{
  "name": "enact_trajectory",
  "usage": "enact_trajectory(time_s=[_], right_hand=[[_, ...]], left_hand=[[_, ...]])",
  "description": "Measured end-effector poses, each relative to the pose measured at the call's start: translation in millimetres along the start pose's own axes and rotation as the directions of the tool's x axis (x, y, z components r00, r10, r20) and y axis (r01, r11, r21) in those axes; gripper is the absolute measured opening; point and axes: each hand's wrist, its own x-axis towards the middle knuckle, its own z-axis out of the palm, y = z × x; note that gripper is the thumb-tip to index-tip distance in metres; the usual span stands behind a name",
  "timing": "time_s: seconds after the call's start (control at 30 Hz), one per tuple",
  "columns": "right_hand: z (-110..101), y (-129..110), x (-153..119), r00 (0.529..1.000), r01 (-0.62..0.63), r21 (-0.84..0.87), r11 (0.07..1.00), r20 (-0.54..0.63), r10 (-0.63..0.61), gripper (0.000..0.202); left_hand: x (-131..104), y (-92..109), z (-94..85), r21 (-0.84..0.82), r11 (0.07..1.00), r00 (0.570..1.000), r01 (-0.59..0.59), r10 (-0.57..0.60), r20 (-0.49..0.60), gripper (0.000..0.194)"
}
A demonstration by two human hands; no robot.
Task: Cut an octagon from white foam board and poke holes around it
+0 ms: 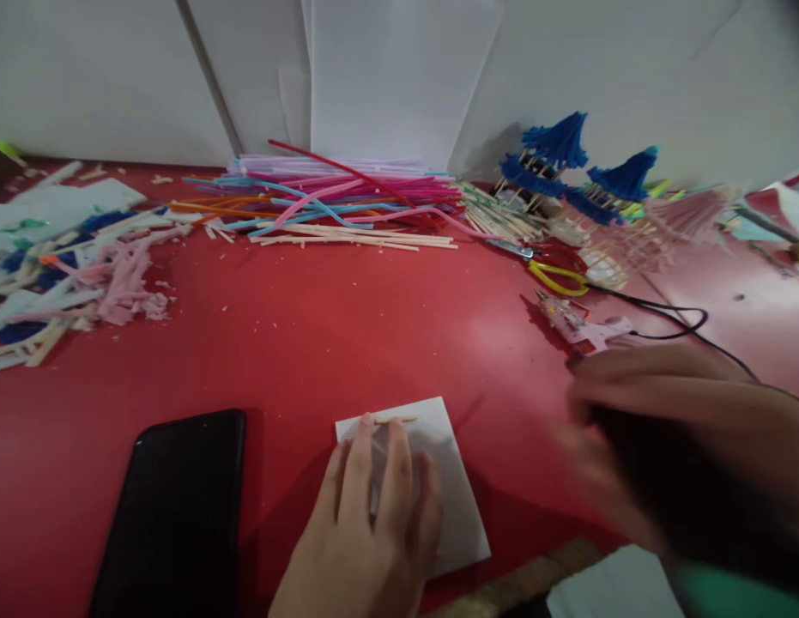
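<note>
Red table (276, 343), pale wall behind, colored sticks (348, 193) along its far edge. Toward the right edge, the right hand (669, 395) is blurred, its grip unclear. Near the front edge, the left hand (373, 524) lies unclenched on a white card (460, 506), right of a black phone (180, 506), fingertips touching a thin wooden stick (408, 420).

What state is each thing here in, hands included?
Phone: lying flat, screen dark.
Left hand: palm down, fingers spread.
White board: flat beneath it.
Right hand: blurred, grip unclear.
Glue gun: lying down.
Yellow-handled tool: lying down, open or shut unclear.
Pipe cleaners: loosely heaped.
Blue-roofed models: standing.
</note>
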Motion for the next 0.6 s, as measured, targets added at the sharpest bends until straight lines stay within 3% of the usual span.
enact_trajectory(time_s=[0.03, 0.07, 0.13, 0.17, 0.3, 0.47, 0.6], right_hand=[[3.3, 2.5, 2.8, 0.962, 0.205, -0.099, 0.974, 0.202, -0.182, 0.039], [8.3, 6.5, 6.6, 0.876, 0.348, -0.133, 0.928, 0.400, -0.271, 0.038], [20.7, 17.7, 15.8, 0.736, 0.498, -0.212, 0.841, 0.616, -0.281, 0.025], [26.8, 24.2, 20.5, 0.707, 0.509, -0.261, 0.820, 0.670, -0.226, 0.018], [43.5, 49.8, 36.1, 0.839, 0.290, -0.521, 0.803, 0.541, 0.048, 0.037], [51.5, 68.5, 42.5, 0.868, 0.343, -0.553, 0.760, 0.496, -0.031, 0.038], [55.3, 60.0, 35.1, 0.893, 0.366, -0.647, 0.669, 0.447, -0.056, 0.039]], left_hand=[[-0.1, 0.5, -1.2, -0.010, 1.000, 1.000, 0.012, -0.012, 0.005, 0.039], [0.2, 1.1, -2.6, -0.022, 0.999, 0.999, 0.036, -0.036, 0.017, 0.040], [1.9, 2.6, -5.8, -0.035, 0.996, 0.995, 0.085, -0.083, 0.058, 0.042], [3.1, 3.2, -7.2, -0.027, 0.994, 0.991, 0.105, -0.103, 0.081, 0.044], [8.4, 3.5, -8.9, -0.026, 0.991, 0.990, 0.130, -0.128, 0.059, 0.054], [11.8, 0.5, -7.1, -0.080, 0.979, 0.976, 0.187, -0.177, 0.124, 0.057], [6.9, -3.6, -7.4, -0.035, 0.991, 0.978, 0.126, -0.118, 0.173, 0.070]])
